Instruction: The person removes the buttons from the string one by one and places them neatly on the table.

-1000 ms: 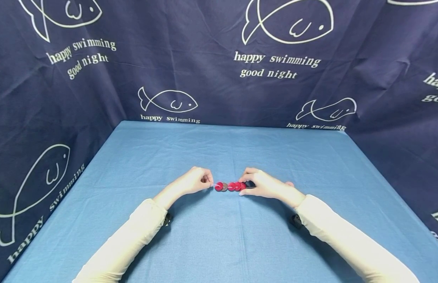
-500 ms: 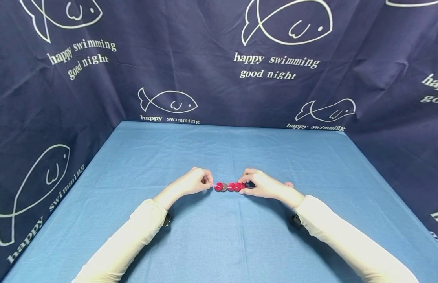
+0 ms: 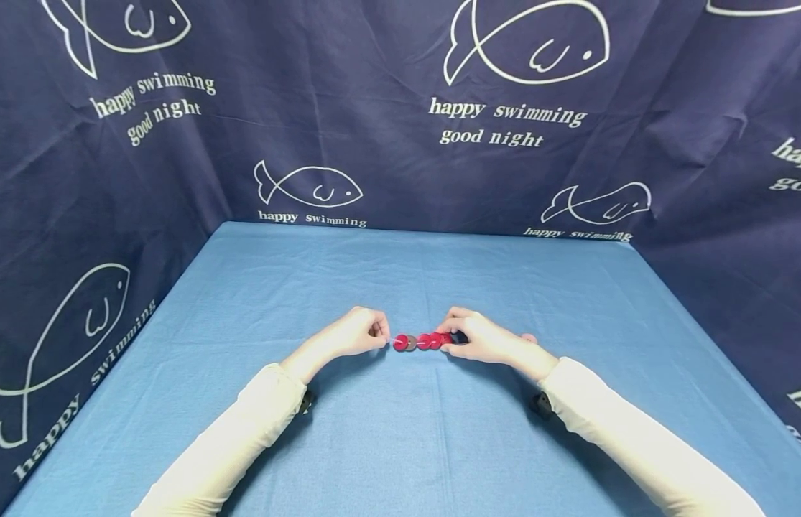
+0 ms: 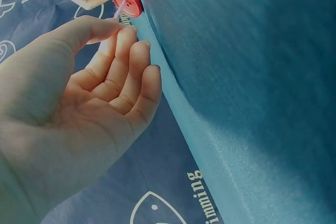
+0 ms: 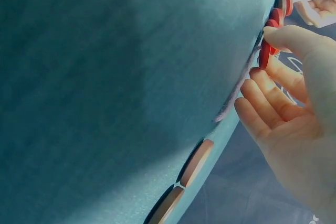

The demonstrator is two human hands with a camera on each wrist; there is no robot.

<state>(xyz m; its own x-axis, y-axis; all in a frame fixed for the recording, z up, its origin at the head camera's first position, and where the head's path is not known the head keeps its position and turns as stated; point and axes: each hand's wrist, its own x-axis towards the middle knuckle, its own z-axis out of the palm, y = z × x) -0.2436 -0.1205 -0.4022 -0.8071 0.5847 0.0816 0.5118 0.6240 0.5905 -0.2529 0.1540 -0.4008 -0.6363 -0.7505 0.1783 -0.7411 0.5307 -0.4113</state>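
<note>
A row of buttons threaded on a pale cord lies across the table between the two hands. At its left end is a red button (image 3: 400,343), beside a brown button (image 3: 411,342); several overlapping red buttons (image 3: 429,341) follow to the right. My left hand (image 3: 361,332) pinches the cord (image 4: 121,9) between thumb and forefinger, just left of the row, its other fingers bent loosely. My right hand (image 3: 475,337) holds the rightmost red button (image 5: 265,53) by its edges between thumb and fingers. From there a purplish cord end (image 5: 233,100) trails along the cloth.
Two more buttons (image 5: 197,163) lie on the cloth behind the right hand in the right wrist view; one pinkish button (image 3: 528,337) shows past the right wrist in the head view. A blue cloth (image 3: 406,273) covers the table. Navy curtains (image 3: 400,108) stand around it.
My right thumb has edged slightly inward against the rightmost red button. The left hand and the row of buttons stay almost where they were.
</note>
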